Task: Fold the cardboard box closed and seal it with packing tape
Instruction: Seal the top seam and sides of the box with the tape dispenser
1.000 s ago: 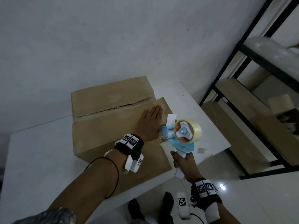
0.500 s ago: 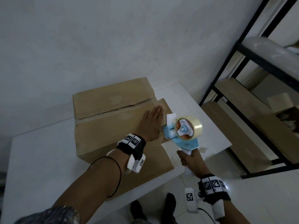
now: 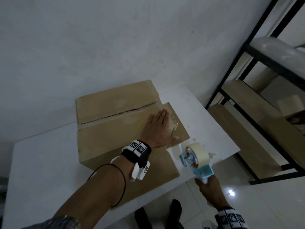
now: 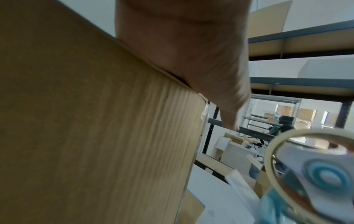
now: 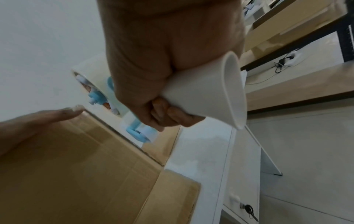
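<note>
A brown cardboard box (image 3: 112, 123) stands on the white table (image 3: 41, 162), its top flaps folded down to a middle seam. My left hand (image 3: 158, 128) lies flat with straight fingers on the near flap at the box's right end; in the left wrist view the palm (image 4: 191, 53) presses the top edge. My right hand (image 3: 209, 190) grips the white handle (image 5: 201, 94) of a blue tape dispenser (image 3: 196, 159), low beside the box's right end near the table's front edge. Shiny tape shows on that end by my fingers (image 5: 57, 115).
Flat cardboard (image 3: 161, 174) lies under and in front of the box and sticks out at its right. A black metal rack (image 3: 231, 76) with wooden shelves and boxes stands to the right. The table's front edge is close, with my feet (image 3: 175, 210) below it.
My right hand has brought the dispenser down and toward me, from beside my left fingertips to low by the table's front edge. The left hand stays flat on the flap.
</note>
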